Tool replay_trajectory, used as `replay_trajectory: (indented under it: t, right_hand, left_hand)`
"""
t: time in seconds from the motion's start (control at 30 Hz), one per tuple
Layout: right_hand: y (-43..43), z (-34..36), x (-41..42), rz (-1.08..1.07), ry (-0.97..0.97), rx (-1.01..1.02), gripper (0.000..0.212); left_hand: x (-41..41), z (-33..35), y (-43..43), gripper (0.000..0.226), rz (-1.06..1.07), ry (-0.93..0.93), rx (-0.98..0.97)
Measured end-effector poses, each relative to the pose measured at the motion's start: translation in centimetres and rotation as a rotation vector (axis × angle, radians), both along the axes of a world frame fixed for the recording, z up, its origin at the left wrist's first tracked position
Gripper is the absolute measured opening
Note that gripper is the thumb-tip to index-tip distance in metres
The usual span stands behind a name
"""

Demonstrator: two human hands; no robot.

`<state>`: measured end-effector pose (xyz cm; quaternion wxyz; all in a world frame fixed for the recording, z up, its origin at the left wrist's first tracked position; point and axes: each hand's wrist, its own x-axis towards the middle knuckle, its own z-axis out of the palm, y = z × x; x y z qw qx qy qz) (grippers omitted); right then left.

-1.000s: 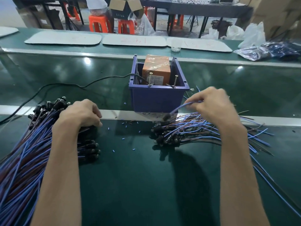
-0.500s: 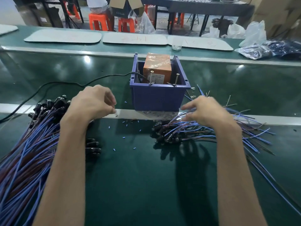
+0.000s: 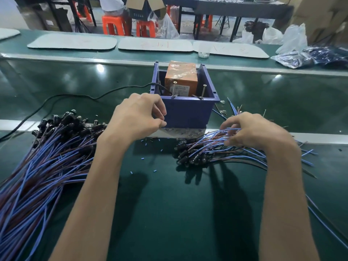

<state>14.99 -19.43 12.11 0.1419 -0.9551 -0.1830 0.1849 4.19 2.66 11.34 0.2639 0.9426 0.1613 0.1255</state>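
Blue and brown wires, each ending in a black plug, lie in two heaps on the green bench top (image 3: 169,213). The left pile (image 3: 47,166) runs off the left and bottom edges, so its full extent is cut off. The right pile (image 3: 216,153) is smaller, and its loose ends trail out toward the right edge. The strands in either heap are far too tangled to count.

The left hand (image 3: 135,115) is held above the bench with its fingers curled, thumb and forefinger tips close together at the lower left corner of the blue bin (image 3: 190,113). Whether they pinch anything there I cannot tell (the tips cover whatever lies between them). The right hand (image 3: 252,130) reaches down into the right pile, its curled fingers (image 3: 230,129) and thumb closed round a few blue strands; the palm hides how many.

One bin stands between the hands and just beyond them. It holds one orange box (image 3: 181,76) wrapped in shiny film, its label too small to read. Two metal pins (image 3: 174,89) stand upright just inside the bin's near wall. One black cable (image 3: 75,97) runs from the bin toward the left edge. Small blue offcuts (image 3: 144,141) are scattered on the bench between the piles; roughly a dozen show.

Beyond, three pale boards (image 3: 71,44) lie in a row, with a fourth cut off at the left edge. One clear cup (image 3: 203,51) stands on the third.
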Motion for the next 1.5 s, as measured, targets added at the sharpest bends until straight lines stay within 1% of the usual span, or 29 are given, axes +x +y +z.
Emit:
replay_trajectory:
  t: [0.1, 0.23, 0.3, 0.37, 0.4, 0.47, 0.5, 0.57, 0.63, 0.67, 0.77, 0.83, 0.93, 1.07, 1.13, 1.2, 1.23, 1.27, 1.33, 1.4, 1.5]
  right_hand:
    - [0.3, -0.6, -0.2, -0.003, -0.01, 0.015, 0.023]
    - [0.6, -0.5, 0.3, -0.093, -0.169, 0.134, 0.029]
    - [0.6, -0.5, 0.4, -0.095, -0.17, 0.158, 0.035]
    - [0.5, -0.5, 0.5, -0.046, -0.165, 0.182, 0.043]
    - [0.4, -0.2, 0.4, -0.008, -0.19, 0.228, 0.043]
    - [0.5, 0.4, 0.1, 0.086, -0.234, 0.389, 0.042]
    - [0.6, 0.7, -0.2, 0.139, -0.208, 0.473, 0.041]
    - [1.1, 1.1, -1.1, 0.242, -0.026, 0.596, 0.04]
    - [1.8, 0.9, -1.7, 0.339, 0.167, 0.655, 0.036]
    - [2.2, 0.7, -2.0, 0.381, 0.218, 0.687, 0.032]
    - [3.4, 0.4, -2.7, 0.439, 0.283, 0.854, 0.016]
    - [4.0, 0.1, -2.8, 0.405, 0.242, 0.921, 0.011]
    - [4.2, -0.2, -2.3, 0.352, 0.192, 0.966, 0.012]
    - [4.0, -0.1, -1.9, 0.243, 0.174, 1.104, 0.012]
    - [3.9, 0.1, -1.8, 0.198, 0.138, 1.181, 0.011]
    - [3.8, 0.4, -1.9, 0.173, 0.125, 1.242, 0.011]
    - [3.8, 0.5, -1.9, 0.172, 0.115, 1.258, 0.011]
    - [3.8, 0.6, -2.0, 0.177, 0.102, 1.271, 0.012]
    - [3.7, 0.9, -2.2, 0.188, 0.083, 1.312, 0.016]
    - [3.5, 1.2, -2.2, 0.177, 0.075, 1.372, 0.02]
    - [3.1, 1.7, -2.1, 0.127, 0.095, 1.504, 0.023]
  left_hand:
    - [0.1, 0.0, -0.4, 0.017, -0.024, -0.009, 0.003]
    - [0.3, 0.0, -1.2, 0.019, -0.071, -0.028, -0.009]
    - [0.5, -0.1, -1.7, 0.019, -0.098, -0.054, -0.018]
    - [0.7, -0.1, -2.4, 0.018, -0.127, -0.107, -0.053]
    - [0.8, -0.1, -2.7, 0.018, -0.146, -0.143, -0.079]
    - [0.9, 0.1, -3.3, 0.018, -0.196, -0.223, -0.155]
    - [0.9, 0.3, -3.6, 0.017, -0.223, -0.265, -0.21]
    - [0.8, 0.7, -3.9, 0.015, -0.271, -0.34, -0.344]
    - [0.6, 1.2, -4.1, 0.016, -0.3, -0.4, -0.45]
    - [0.4, 1.4, -4.1, 0.017, -0.314, -0.429, -0.49]
    - [0.1, 1.7, -4.3, 0.021, -0.356, -0.478, -0.574]
    - [0.1, 1.8, -4.4, 0.021, -0.37, -0.475, -0.604]
    - [0.2, 1.7, -4.2, 0.021, -0.349, -0.482, -0.56]
    - [0.6, 1.4, -3.6, 0.029, -0.234, -0.451, -0.401]
    - [0.7, 1.3, -3.2, 0.03, -0.208, -0.347, -0.403]
    - [0.8, 1.0, -2.8, 0.035, -0.193, -0.174, -0.393]
    - [0.8, 0.8, -2.6, 0.037, -0.176, -0.094, -0.348]
    - [0.8, 0.6, -2.4, 0.034, -0.154, -0.04, -0.284]
    - [0.8, 0.3, -2.1, 0.022, -0.102, -0.004, -0.155]
    - [0.8, 0.1, -1.8, 0.026, -0.058, -0.002, -0.092]
    - [0.5, 0.3, -0.9, 0.028, -0.057, 0.016, -0.075]
